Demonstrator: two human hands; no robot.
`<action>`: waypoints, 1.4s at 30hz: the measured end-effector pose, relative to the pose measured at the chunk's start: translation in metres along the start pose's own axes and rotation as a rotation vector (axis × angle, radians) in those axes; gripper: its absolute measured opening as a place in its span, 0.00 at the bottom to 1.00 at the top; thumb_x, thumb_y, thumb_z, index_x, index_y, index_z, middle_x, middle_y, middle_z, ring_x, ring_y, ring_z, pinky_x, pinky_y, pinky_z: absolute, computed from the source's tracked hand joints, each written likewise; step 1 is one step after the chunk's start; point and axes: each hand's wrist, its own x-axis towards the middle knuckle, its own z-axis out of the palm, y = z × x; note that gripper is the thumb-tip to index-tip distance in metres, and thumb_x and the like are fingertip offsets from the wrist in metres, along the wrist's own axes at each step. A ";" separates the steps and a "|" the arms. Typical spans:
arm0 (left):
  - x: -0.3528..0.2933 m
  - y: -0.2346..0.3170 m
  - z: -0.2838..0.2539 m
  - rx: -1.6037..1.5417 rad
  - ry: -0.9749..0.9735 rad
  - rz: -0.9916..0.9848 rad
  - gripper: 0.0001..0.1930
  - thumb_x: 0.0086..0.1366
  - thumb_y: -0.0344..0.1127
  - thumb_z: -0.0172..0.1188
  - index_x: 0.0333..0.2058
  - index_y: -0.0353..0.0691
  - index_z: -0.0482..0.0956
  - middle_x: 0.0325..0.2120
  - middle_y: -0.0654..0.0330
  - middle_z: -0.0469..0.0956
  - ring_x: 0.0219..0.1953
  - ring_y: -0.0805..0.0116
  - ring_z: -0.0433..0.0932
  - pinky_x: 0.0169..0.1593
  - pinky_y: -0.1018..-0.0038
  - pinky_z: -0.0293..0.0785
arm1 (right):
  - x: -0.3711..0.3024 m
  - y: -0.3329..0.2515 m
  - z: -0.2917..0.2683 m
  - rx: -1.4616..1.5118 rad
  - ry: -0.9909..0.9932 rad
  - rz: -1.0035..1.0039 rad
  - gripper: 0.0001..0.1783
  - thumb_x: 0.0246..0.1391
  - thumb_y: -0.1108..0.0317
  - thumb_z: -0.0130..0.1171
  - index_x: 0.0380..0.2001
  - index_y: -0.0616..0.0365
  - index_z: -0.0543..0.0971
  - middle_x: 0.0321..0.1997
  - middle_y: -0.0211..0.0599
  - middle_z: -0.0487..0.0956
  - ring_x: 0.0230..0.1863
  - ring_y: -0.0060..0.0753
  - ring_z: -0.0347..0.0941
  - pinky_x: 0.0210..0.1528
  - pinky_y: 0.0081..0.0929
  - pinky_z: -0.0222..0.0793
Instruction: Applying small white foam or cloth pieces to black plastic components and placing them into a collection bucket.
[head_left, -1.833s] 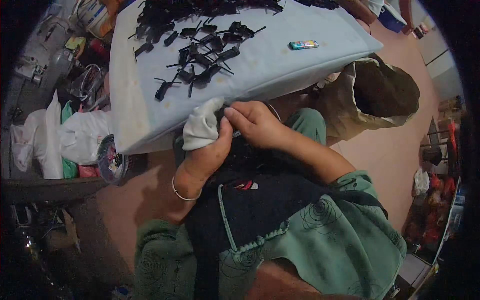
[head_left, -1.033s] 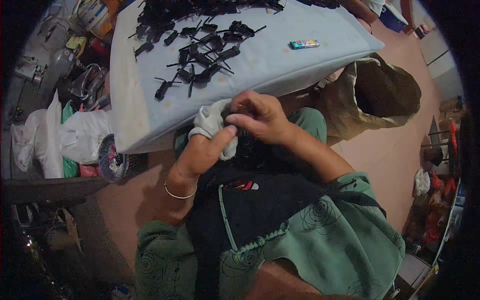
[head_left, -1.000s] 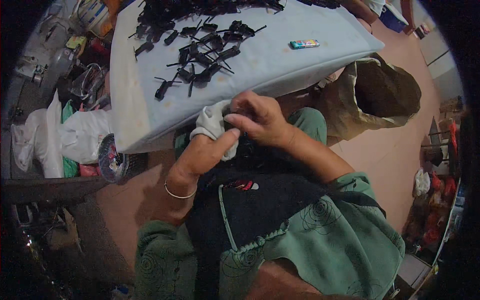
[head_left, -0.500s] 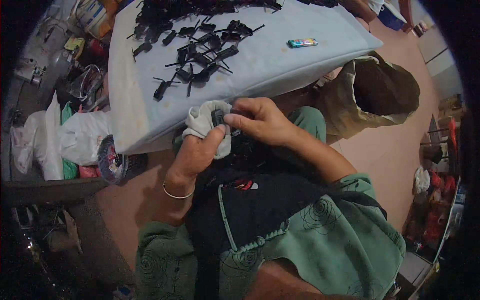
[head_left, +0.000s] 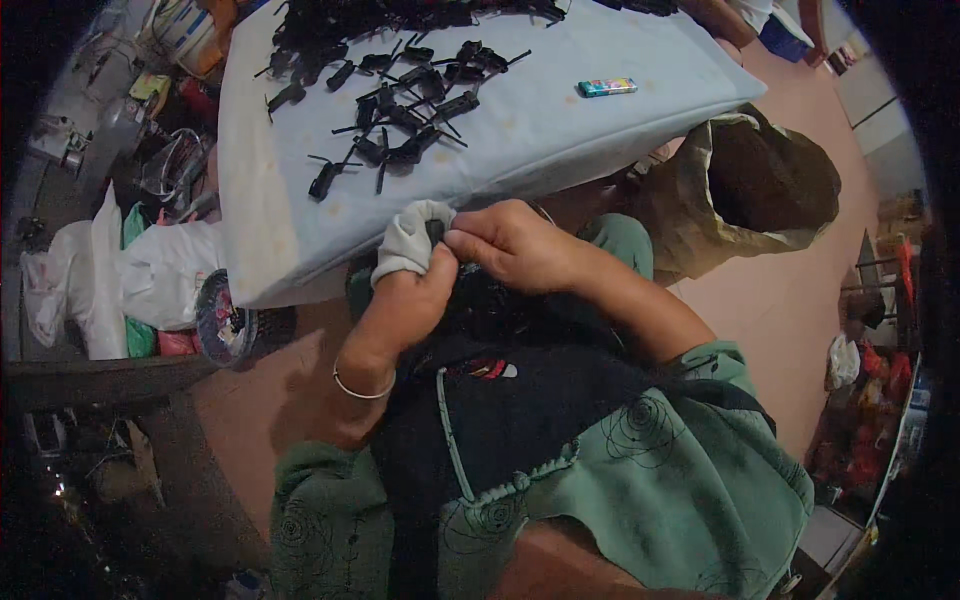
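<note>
Left grip (head_left: 405,300) clenched around pale grey crumpled cloth (head_left: 408,238); right grip (head_left: 510,245) pinching small black plastic part (head_left: 435,232) wrapped inside it, over lap. Beyond, light blue table (head_left: 560,130) strewn with black plastic pieces (head_left: 400,100).

L hand (head_left: 405,300) has shifted up and slightly left vs. earliest view; the grey-white cloth (head_left: 405,240) it holds now sits nearer the table edge (head_left: 300,285). R hand (head_left: 515,245) fingertips moved w/ it, now pinching a small dark part (head_left: 434,232) that shows at the cloth fold, hidden before.
</note>
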 end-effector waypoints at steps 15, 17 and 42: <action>-0.002 -0.028 -0.013 0.371 -0.094 0.191 0.17 0.54 0.31 0.51 0.43 0.35 0.65 0.34 0.46 0.69 0.36 0.49 0.70 0.40 0.67 0.66 | 0.029 0.016 0.000 -0.260 0.237 0.012 0.12 0.51 0.62 0.50 0.27 0.62 0.70 0.16 0.43 0.69 0.18 0.37 0.64 0.23 0.32 0.62; -0.003 -0.025 -0.013 0.334 -0.064 0.198 0.16 0.54 0.31 0.51 0.43 0.35 0.66 0.35 0.47 0.69 0.37 0.50 0.70 0.41 0.68 0.66 | 0.047 0.018 -0.004 -0.438 0.374 0.037 0.12 0.49 0.61 0.52 0.29 0.60 0.70 0.17 0.44 0.71 0.19 0.44 0.68 0.23 0.34 0.64; 0.004 -0.004 -0.016 -0.249 0.067 0.049 0.11 0.60 0.29 0.48 0.41 0.35 0.65 0.24 0.63 0.70 0.24 0.78 0.70 0.26 0.83 0.67 | 0.008 -0.008 0.014 -0.282 0.399 -0.204 0.09 0.44 0.68 0.59 0.22 0.61 0.71 0.18 0.40 0.70 0.18 0.28 0.65 0.21 0.23 0.61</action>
